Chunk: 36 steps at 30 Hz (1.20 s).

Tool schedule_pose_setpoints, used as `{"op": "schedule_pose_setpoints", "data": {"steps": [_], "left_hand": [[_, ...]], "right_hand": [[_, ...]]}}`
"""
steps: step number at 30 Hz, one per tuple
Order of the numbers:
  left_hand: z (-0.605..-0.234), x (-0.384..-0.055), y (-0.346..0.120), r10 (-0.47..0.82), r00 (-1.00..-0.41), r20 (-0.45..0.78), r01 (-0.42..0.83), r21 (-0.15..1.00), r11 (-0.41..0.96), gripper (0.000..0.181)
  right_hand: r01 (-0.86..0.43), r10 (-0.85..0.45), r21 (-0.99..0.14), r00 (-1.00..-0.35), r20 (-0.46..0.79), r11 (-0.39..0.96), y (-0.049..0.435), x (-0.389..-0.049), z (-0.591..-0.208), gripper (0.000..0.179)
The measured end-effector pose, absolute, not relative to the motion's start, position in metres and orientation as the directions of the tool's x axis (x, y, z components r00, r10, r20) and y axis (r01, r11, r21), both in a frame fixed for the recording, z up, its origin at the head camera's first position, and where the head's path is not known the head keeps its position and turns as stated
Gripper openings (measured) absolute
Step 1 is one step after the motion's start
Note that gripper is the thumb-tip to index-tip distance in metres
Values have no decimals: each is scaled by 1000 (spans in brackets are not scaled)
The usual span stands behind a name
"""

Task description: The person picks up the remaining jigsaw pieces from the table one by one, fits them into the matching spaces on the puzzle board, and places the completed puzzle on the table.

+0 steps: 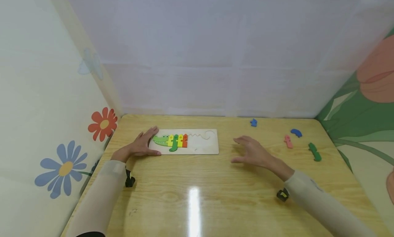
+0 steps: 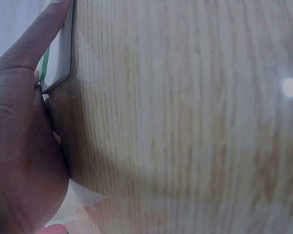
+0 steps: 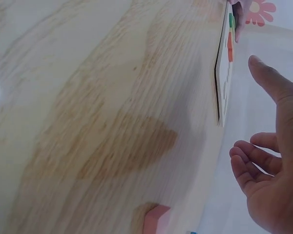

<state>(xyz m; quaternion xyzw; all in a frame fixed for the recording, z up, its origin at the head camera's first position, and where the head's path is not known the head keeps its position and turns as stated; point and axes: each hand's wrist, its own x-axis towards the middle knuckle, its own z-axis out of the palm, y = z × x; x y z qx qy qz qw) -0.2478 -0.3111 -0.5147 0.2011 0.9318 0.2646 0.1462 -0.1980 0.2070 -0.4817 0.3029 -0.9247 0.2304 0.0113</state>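
A pale wooden puzzle board (image 1: 203,148) lies toward the left of the table. Set in it are a green crocodile head (image 1: 160,140) and several yellow, green and orange body pieces (image 1: 180,141), while the wavy tail outline at its right holds no piece. My left hand (image 1: 142,144) grips the board's left end, thumb along the near edge and fingers at the far corner. In the left wrist view the thumb (image 2: 31,41) lies against the board's side. To the right of the board hovers my right hand (image 1: 253,153), fingers apart and nothing in them.
Loose pieces lie on the right side of the table (image 1: 172,196): a small blue one (image 1: 253,122) at the back, a curved blue one (image 1: 296,132), a pink one (image 1: 288,141) and a green one (image 1: 315,152). A white cloth wall (image 1: 197,59) stands behind.
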Motion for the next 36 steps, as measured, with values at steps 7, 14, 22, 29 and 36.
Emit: {"op": "schedule_pose_setpoints", "data": {"steps": [7, 14, 22, 29, 36], "left_hand": [[-512, -246, -310, 446, -878, -172, 288, 557, 779, 122], [-513, -245, -310, 445, -879, -173, 285, 558, 779, 122], [-513, -245, -311, 451, -879, -158, 293, 566, 771, 122], [-516, -245, -312, 469, -875, -121, 318, 588, 744, 122], [-516, -245, -312, 469, -876, -112, 322, 588, 742, 123]], "right_hand": [[-552, -536, -399, -828, 161, 732, 222, -194, -483, 90], [-531, -512, -384, -844, 160, 756, 238, -189, -483, 89], [-510, -489, -385, -858, 158, 769, 255, -184, -484, 89], [-524, -493, -368, -851, 183, 768, 268, -180, -485, 88], [-494, -463, -393, -868, 178, 775, 279, -174, -487, 87]]}}
